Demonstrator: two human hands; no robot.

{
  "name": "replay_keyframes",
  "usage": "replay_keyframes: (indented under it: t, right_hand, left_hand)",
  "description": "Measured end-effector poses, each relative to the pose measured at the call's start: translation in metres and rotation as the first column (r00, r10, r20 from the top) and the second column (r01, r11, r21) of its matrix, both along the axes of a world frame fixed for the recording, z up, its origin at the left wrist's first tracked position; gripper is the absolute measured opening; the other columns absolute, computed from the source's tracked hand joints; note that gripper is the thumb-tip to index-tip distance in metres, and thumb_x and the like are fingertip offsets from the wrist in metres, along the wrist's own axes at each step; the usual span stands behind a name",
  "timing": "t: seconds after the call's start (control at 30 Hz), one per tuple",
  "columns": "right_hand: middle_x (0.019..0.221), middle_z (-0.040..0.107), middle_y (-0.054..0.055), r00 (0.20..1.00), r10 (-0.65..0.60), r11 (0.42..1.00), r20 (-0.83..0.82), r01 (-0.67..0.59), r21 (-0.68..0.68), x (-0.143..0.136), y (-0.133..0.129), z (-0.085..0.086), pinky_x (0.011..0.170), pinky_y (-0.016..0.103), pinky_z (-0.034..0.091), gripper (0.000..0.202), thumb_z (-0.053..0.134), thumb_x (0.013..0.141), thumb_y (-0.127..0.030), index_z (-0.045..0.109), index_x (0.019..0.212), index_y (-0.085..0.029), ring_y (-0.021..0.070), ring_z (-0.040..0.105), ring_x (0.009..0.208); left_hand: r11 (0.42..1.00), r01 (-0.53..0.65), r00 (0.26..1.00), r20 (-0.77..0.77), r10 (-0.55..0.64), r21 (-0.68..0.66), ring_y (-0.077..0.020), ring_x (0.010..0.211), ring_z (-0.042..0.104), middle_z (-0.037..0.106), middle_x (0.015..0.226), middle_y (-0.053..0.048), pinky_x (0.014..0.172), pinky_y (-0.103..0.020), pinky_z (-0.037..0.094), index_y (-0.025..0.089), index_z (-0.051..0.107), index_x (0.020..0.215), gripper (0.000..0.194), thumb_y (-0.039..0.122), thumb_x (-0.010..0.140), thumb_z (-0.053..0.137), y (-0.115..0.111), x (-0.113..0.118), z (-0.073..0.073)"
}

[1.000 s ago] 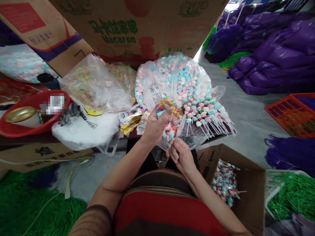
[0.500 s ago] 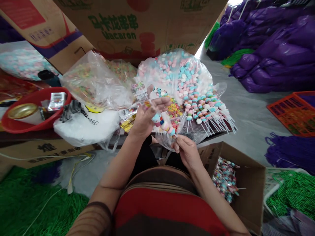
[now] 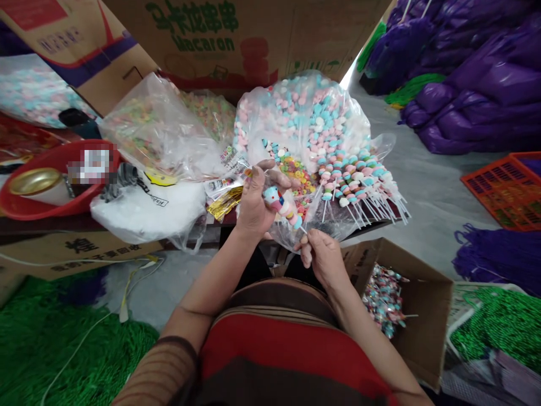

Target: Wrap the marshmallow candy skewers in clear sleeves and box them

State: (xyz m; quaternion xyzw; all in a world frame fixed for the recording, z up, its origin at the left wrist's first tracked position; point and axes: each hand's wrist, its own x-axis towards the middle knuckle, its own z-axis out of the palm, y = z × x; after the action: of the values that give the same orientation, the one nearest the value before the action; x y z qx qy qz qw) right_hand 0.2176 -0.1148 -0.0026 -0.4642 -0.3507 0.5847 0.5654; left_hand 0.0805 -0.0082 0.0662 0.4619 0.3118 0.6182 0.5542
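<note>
In front of my lap is a marshmallow skewer (image 3: 289, 211) with pink, white, blue and yellow pieces, tilted, with a clear printed wrapper around its upper part. My left hand (image 3: 257, 202) is closed on the wrapped upper end, fingers curled round it. Lower down, my right hand (image 3: 323, 255) pinches the white stick. Behind the skewer lie colourful ring gummies (image 3: 301, 183) in clear plastic. To the right is a pile of marshmallow skewers (image 3: 357, 177) with their sticks pointing toward me. Gold twist ties (image 3: 224, 204) and printed wrappers (image 3: 220, 186) lie left of my left hand.
A large bag of marshmallows (image 3: 304, 113) and a bag of gummies (image 3: 156, 129) stand at the back. Left are a white plastic bag (image 3: 147, 211) and a red basin (image 3: 25, 208). A cardboard box (image 3: 426, 316) at lower right holds wrapped candies. An orange crate (image 3: 502, 192) stands farther right.
My left hand's raised fingers have curled in closer around the wrapped end. My right hand still pinches the stick, and the view has shifted slightly.
</note>
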Motion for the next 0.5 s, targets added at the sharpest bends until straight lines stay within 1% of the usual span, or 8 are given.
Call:
replay_keyframes:
  t: [0.07, 0.13, 0.17, 0.23, 0.3, 0.37, 0.43, 0.5]
  right_hand:
    - [0.039, 0.051, -0.006, 0.998, 0.059, 0.998, -0.022, -0.060, -0.016, -0.002, 0.000, 0.001, 0.044, 0.024, 0.038, 0.045, 0.067, 0.089, -0.063, 0.065, 0.073, -0.020, 0.0107, 0.047, 0.036]
    - [0.047, 0.058, -0.006, 0.997, 0.073, 0.997, -0.009, -0.072, 0.025, -0.003, -0.001, 0.001, 0.049, 0.025, 0.044, 0.039, 0.070, 0.088, -0.060, 0.069, 0.087, -0.021, 0.0111, 0.052, 0.042]
    - [0.053, 0.061, -0.006, 0.998, 0.054, 0.997, 0.026, -0.056, 0.056, -0.004, -0.001, 0.000, 0.052, 0.025, 0.046, 0.036, 0.072, 0.087, -0.058, 0.069, 0.093, -0.022, 0.0111, 0.055, 0.046]
    - [0.063, 0.065, -0.006, 0.989, -0.041, 0.992, 0.146, 0.022, 0.126, -0.005, -0.002, -0.002, 0.055, 0.026, 0.048, 0.031, 0.073, 0.088, -0.053, 0.070, 0.097, -0.023, 0.0109, 0.057, 0.050]
    - [0.065, 0.066, -0.005, 0.954, -0.155, 0.976, 0.258, 0.108, 0.189, -0.005, -0.003, -0.005, 0.056, 0.026, 0.049, 0.027, 0.071, 0.090, -0.050, 0.071, 0.092, -0.023, 0.0116, 0.058, 0.053]
    - [0.061, 0.065, -0.004, 0.943, -0.181, 0.970, 0.278, 0.125, 0.209, -0.005, -0.004, -0.006, 0.060, 0.027, 0.050, 0.027, 0.069, 0.091, -0.049, 0.072, 0.086, -0.023, 0.0124, 0.059, 0.054]
    - [0.052, 0.063, -0.004, 0.976, -0.090, 0.987, 0.198, 0.061, 0.151, -0.005, -0.005, -0.006, 0.058, 0.026, 0.049, 0.033, 0.067, 0.092, -0.051, 0.071, 0.079, -0.021, 0.0113, 0.054, 0.047]
    - [0.041, 0.055, -0.005, 0.997, 0.044, 0.997, 0.055, -0.047, 0.053, -0.006, -0.006, -0.003, 0.048, 0.025, 0.042, 0.039, 0.065, 0.092, -0.055, 0.068, 0.074, -0.020, 0.0104, 0.046, 0.038]
  left_hand:
    - [1.000, 0.003, 0.999, 0.050, -0.002, -0.014, -0.0216, 0.088, 0.074, 0.066, 0.071, -0.001, 0.073, -0.035, 0.059, 0.028, 0.063, 0.115, 0.051, 0.071, 0.097, 0.042, -0.002, 0.002, 0.002]
    - [1.000, -0.008, 0.993, 0.115, 0.011, -0.023, -0.0199, 0.082, 0.074, 0.062, 0.067, 0.001, 0.070, -0.032, 0.060, 0.027, 0.066, 0.107, 0.043, 0.066, 0.096, 0.051, -0.004, 0.003, 0.004]
    - [1.000, -0.009, 0.987, 0.161, 0.014, -0.027, -0.0191, 0.080, 0.074, 0.061, 0.065, 0.002, 0.069, -0.031, 0.060, 0.027, 0.066, 0.104, 0.039, 0.063, 0.095, 0.056, -0.005, 0.004, 0.005]
    - [0.999, -0.001, 0.967, 0.255, 0.012, -0.044, -0.0185, 0.077, 0.074, 0.060, 0.063, 0.003, 0.066, -0.028, 0.059, 0.025, 0.066, 0.097, 0.031, 0.056, 0.093, 0.064, -0.006, 0.006, 0.007]
    - [0.996, 0.007, 0.953, 0.301, 0.021, -0.091, -0.0190, 0.078, 0.074, 0.059, 0.061, 0.003, 0.064, -0.027, 0.058, 0.025, 0.065, 0.092, 0.025, 0.050, 0.092, 0.068, -0.007, 0.008, 0.009]
    - [0.990, 0.005, 0.952, 0.303, 0.039, -0.143, -0.0195, 0.079, 0.074, 0.058, 0.059, 0.002, 0.061, -0.026, 0.056, 0.025, 0.064, 0.085, 0.022, 0.045, 0.092, 0.068, -0.009, 0.011, 0.011]
    - [0.988, 0.018, 0.952, 0.305, 0.030, -0.152, -0.0195, 0.079, 0.074, 0.057, 0.059, 0.002, 0.059, -0.026, 0.055, 0.024, 0.062, 0.080, 0.024, 0.044, 0.091, 0.070, -0.011, 0.012, 0.012]
    - [0.991, 0.041, 0.949, 0.315, 0.002, -0.130, -0.0191, 0.077, 0.073, 0.056, 0.059, 0.002, 0.058, -0.025, 0.054, 0.024, 0.060, 0.077, 0.028, 0.046, 0.089, 0.071, -0.012, 0.013, 0.012]
